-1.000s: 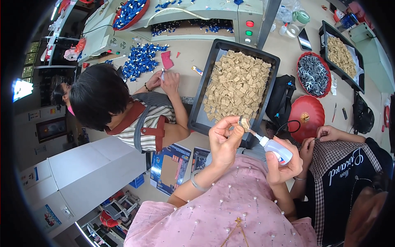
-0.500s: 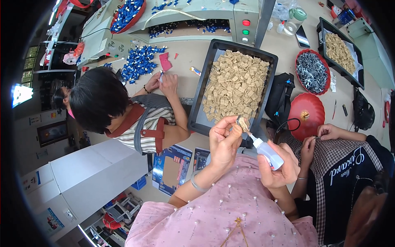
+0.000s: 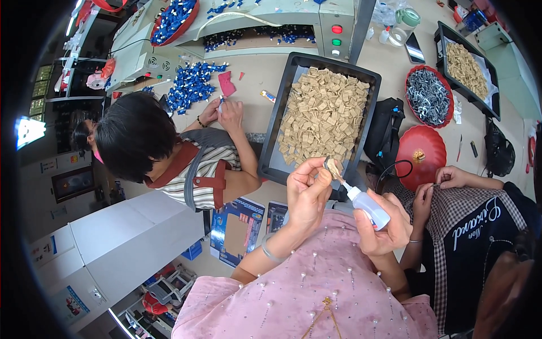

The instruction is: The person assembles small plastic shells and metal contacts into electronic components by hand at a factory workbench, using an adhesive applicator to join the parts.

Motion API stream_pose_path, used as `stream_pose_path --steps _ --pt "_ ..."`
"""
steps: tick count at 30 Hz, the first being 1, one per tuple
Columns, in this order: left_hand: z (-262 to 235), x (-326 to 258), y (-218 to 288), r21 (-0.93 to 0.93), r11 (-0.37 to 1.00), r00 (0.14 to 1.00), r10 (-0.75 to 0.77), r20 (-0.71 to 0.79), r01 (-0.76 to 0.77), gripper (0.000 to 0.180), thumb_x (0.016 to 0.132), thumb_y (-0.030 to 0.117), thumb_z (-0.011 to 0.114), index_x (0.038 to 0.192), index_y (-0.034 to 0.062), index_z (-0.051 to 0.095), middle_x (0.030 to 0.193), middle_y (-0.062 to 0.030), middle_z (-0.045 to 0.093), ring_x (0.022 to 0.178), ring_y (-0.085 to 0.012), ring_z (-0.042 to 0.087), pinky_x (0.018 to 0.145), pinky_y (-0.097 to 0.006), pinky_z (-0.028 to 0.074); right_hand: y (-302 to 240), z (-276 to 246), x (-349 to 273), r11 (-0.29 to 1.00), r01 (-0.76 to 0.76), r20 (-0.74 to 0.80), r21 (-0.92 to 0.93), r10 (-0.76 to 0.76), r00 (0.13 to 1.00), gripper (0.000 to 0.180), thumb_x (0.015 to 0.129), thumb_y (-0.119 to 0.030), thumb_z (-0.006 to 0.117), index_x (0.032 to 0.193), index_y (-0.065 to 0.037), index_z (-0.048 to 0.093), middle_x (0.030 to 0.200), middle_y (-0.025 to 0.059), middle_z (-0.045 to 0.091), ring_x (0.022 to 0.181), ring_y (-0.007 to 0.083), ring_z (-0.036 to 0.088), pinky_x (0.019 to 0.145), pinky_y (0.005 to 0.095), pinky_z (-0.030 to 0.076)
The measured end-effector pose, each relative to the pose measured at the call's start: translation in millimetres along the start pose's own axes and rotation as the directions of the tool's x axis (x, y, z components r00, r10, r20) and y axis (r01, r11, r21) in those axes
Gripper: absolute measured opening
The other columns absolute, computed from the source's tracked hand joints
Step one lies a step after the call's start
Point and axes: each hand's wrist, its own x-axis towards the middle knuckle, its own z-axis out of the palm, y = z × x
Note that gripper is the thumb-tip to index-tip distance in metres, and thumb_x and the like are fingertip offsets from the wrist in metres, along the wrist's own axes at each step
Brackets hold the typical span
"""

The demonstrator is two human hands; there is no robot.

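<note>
2 red bowls [image 3: 427, 97] [image 3: 420, 155] (1 full of metal clips), blue parts [image 3: 191, 86], phone [image 3: 414, 48]

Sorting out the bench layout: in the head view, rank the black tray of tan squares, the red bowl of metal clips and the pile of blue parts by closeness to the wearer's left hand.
1. Black tray, just above the left hand.
2. Red bowl, upper right.
3. Blue parts, far upper left.

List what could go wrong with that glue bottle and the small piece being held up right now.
1. The left hand pinches the small tan piece right where the bottle's nozzle touches it, so liquid could well reach the fingertips.
2. The right hand squeezes the small bottle above the pink blouse; a drip might land there.
3. A slipped piece might fall among those in the black tray.
</note>
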Motion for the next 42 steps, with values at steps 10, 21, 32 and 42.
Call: stream_pose_path --steps 10,21,32,42 --pt "-5.9 6.4 12.0 -0.05 0.99 0.991 -0.132 0.036 0.134 0.021 0.092 0.014 0.055 0.105 -0.0028 0.058 0.075 -0.0022 0.062 0.037 -0.0005 0.027 0.038 -0.018 0.02 3.1 -5.3 -12.8 0.966 -0.215 -0.066 0.142 0.226 0.972 0.029 0.068 0.001 0.066 0.094 0.01 0.058 0.075 0.0169 0.064 0.058 0.0167 0.059 0.055 0.0244 0.046" --pt "-11.6 16.9 11.9 -0.143 0.948 0.955 -0.267 0.134 0.285 0.017 0.094 0.014 0.052 0.103 0.0002 0.055 0.084 -0.0051 0.062 0.037 -0.0012 0.027 0.038 -0.018 0.021 29.8 -4.7 -10.8 0.684 -0.5 0.011 0.531 0.584 0.812 0.036 0.084 -0.01 0.059 0.113 0.007 0.048 0.096 0.0203 0.064 0.088 0.0209 0.062 0.084 0.031 0.047" --pt "-14.5 20.3 7.3 -0.138 0.948 0.953 -0.27 0.138 0.288 0.017 0.094 0.014 0.051 0.103 0.0002 0.054 0.086 -0.0068 0.061 0.037 -0.001 0.028 0.039 -0.018 0.022 43.8 -3.0 -17.8 0.685 -0.553 0.052 0.474 0.605 0.794 0.045 0.087 -0.017 0.059 0.122 0.008 0.049 0.1 0.0167 0.065 0.096 0.0194 0.061 0.091 0.0305 0.042" --pt "-14.0 17.1 3.7 -0.031 0.974 0.969 -0.219 0.115 0.224 0.016 0.094 0.015 0.053 0.096 -0.0003 0.056 0.074 -0.0027 0.06 0.037 -0.0009 0.027 0.039 -0.018 0.021 53.4 1.6 -23.5 0.673 -0.566 0.069 0.477 0.613 0.787 0.043 0.088 -0.017 0.058 0.121 0.008 0.049 0.098 0.0148 0.065 0.093 0.0167 0.06 0.088 0.0275 0.042"
